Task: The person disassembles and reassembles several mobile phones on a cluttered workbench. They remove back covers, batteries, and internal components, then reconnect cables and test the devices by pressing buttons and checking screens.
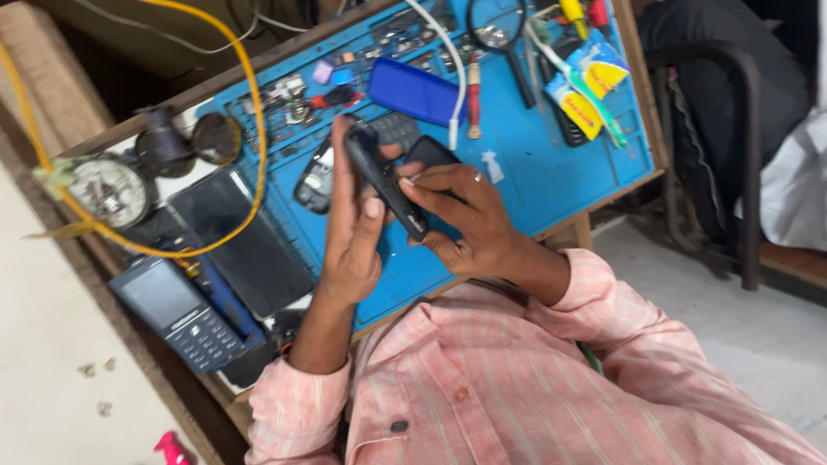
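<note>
The small dark phone body (385,179) sits just left of the frame's centre, held above the blue work mat (534,172) between both hands and tilted so that one long edge faces up. It looks like a light, stiff plastic shell, probably smooth and a little slippery, with thin edges that could crack if bent; the long side rims seem the safest hold. The left hand (353,241) cradles it from below, fingers (340,164) stretched up along its far side and the thumb pressed on the near face. The right hand (469,220) pinches its lower end, fingertips closed on the edge. Just behind it on the mat lie another opened handset (317,179) and a blue case (413,90). On the bench at lower left rest a dark tablet (250,241) and a keypad phone (185,314), under a loop of yellow cable (258,129).
</note>
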